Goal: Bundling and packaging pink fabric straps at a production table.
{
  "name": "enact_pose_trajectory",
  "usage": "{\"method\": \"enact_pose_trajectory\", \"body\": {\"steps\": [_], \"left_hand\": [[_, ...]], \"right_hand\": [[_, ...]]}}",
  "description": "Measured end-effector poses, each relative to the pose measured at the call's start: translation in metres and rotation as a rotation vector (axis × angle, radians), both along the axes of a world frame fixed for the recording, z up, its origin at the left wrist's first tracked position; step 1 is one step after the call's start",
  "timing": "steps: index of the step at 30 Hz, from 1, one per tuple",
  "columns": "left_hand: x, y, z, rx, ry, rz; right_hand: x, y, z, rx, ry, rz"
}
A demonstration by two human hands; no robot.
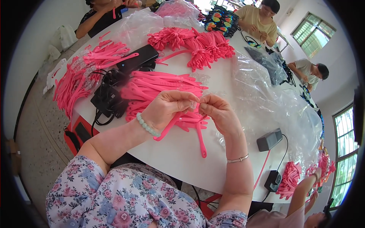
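My left hand [170, 108] is closed, thumb and forefinger pinching a small clear plastic buckle [193, 105]. A pink rubber strap [166, 130] trails below that hand toward me. From the other side, the fingertips of my right hand [220, 113] press together at the buckle's edge; whether they also grip a strap end is hidden. Both hands are raised over a spread pile of pink straps [159, 84] with slotted ends. One loose strap [201, 138] points toward me on the white table [175, 159].
Black power adapters [137, 59] and cables lie left of the pile. More pink straps [89, 72] with clear buckles and bundled straps [197, 43] lie beyond. Clear plastic sheeting [262, 95] covers the right side, near a grey box [269, 139]. Several people sit around the table; goggles [252, 42] lie far right.
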State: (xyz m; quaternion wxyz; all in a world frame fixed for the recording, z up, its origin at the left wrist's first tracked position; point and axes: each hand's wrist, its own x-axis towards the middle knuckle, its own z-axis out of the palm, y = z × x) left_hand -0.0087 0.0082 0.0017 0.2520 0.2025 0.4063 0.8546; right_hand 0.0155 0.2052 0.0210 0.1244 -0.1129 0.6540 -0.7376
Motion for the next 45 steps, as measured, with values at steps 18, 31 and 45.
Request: {"method": "enact_pose_trajectory", "body": {"steps": [18,31,45], "left_hand": [[0.005,0.003,-0.004,-0.003,-0.06,-0.017],[0.003,0.005,0.004,-0.357,0.307,0.21],[-0.005,-0.003,0.005,-0.053,0.001,0.069]], "right_hand": [[0.005,-0.011,0.002,-0.001,-0.033,-0.026],[0.006,-0.023,0.006,0.806,0.701,-0.255],[0.013,-0.024,0.021,0.148,0.119,-0.353]]}}
